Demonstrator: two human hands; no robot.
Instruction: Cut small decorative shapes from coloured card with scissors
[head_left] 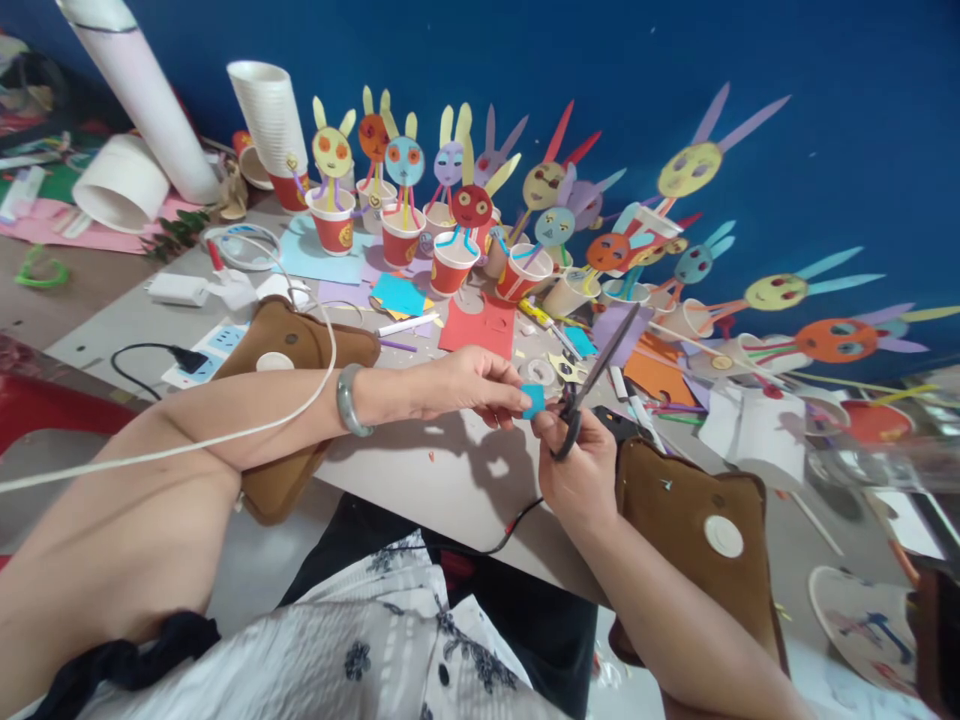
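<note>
Between the thumb and fingers of my left hand [491,385] is a small piece of blue paper [533,401]. My right hand [581,455] is wrapped round a pair of scissors [600,375] with dark handles, its blades pointing up and to the right. The right fingertips are close to the paper's edge; whether they touch it I cannot tell. Just beyond my hands lie a sheet of red paper [478,326], a roll of clear tape [535,374] and yellow paper scraps [568,368].
Several paper cups [454,265] bearing rabbit-faced paper figures line the blue wall. Stacked white cups [266,115] stand at the back left. Brown cushions [694,540] flank my arms, a power strip [210,352] lies left, and a white cable [225,433] crosses my left arm.
</note>
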